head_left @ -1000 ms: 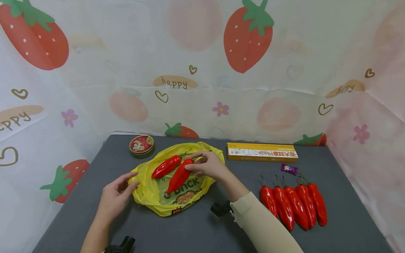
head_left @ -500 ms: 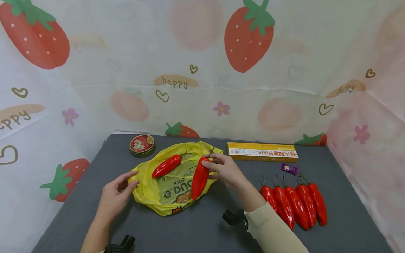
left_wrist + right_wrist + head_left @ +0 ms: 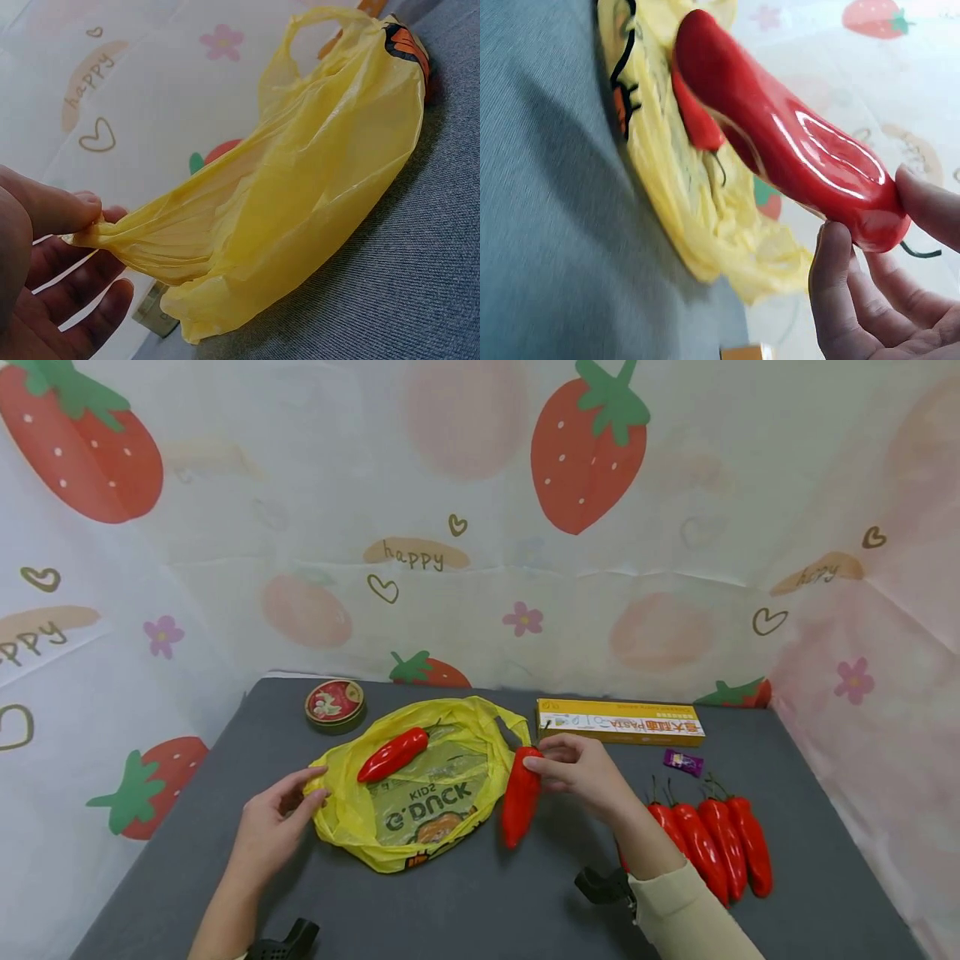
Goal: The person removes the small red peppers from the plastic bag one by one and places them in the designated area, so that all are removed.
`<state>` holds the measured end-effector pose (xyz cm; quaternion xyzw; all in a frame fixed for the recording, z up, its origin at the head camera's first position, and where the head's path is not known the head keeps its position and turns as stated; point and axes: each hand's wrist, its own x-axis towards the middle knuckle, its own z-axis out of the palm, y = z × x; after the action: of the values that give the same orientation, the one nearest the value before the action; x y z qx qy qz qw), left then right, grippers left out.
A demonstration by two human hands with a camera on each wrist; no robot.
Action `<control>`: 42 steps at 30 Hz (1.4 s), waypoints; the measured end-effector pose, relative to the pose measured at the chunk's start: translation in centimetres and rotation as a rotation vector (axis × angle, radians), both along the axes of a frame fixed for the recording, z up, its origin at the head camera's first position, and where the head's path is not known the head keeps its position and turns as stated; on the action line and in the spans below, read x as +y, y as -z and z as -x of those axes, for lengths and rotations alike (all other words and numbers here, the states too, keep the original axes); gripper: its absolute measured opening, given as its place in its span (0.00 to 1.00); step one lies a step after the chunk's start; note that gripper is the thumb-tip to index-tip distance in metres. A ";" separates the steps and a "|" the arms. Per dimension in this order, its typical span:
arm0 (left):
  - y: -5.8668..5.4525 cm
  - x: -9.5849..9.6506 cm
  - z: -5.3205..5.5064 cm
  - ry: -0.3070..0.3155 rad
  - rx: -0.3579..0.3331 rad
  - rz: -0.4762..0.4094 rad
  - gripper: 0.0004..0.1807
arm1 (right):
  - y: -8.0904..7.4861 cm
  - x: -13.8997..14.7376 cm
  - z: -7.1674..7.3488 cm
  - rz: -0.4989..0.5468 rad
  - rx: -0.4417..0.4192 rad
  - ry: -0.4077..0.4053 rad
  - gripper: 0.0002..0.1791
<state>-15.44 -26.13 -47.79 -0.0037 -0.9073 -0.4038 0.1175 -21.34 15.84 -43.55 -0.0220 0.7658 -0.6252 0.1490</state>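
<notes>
A yellow plastic bag (image 3: 341, 822) lies spread open on the dark table, and one red chili pepper (image 3: 393, 754) rests inside it. At the bag's left side my left hand (image 3: 273, 822) pinches the edge between thumb and fingers, pulling the film into folds in the left wrist view. My right hand (image 3: 588, 772) pinches another red chili pepper (image 3: 795, 142) near its stem end. That pepper hangs tip down just right of the bag. Several red peppers (image 3: 701, 843) lie side by side on the right, partly covered by my right forearm.
A round red-topped tin (image 3: 335, 706) stands at the back left. Behind the right hand lies a yellow pasta box (image 3: 622, 721), with a small purple packet (image 3: 684, 762) in front of it. A strawberry-print curtain (image 3: 480, 527) hangs behind the table.
My right hand has carried its pepper from over the bag to the right, past the bag's rim. The left hand has kept its hold, and the other pepper still lies in the bag.
</notes>
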 end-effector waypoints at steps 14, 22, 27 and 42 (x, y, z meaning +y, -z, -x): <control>0.1 0.0 0.0 -0.003 -0.026 -0.019 0.19 | 1.0 5.4 -2.1 -0.226 0.035 0.041 0.31; 0.2 0.0 0.0 0.007 -0.017 -0.016 0.19 | 1.6 7.1 -3.0 -0.337 0.066 0.053 0.33; 0.2 0.0 0.1 -0.005 -0.027 -0.004 0.19 | 1.6 7.5 -3.5 -0.424 0.073 0.073 0.31; 0.1 0.2 0.2 -0.011 -0.028 0.003 0.19 | 1.4 8.1 -4.3 -0.670 0.177 -0.034 0.25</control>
<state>-15.61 -25.94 -47.88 0.0068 -0.9094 -0.4018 0.1068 -17.00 23.96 -45.00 -0.0388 0.9380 -0.3322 0.0914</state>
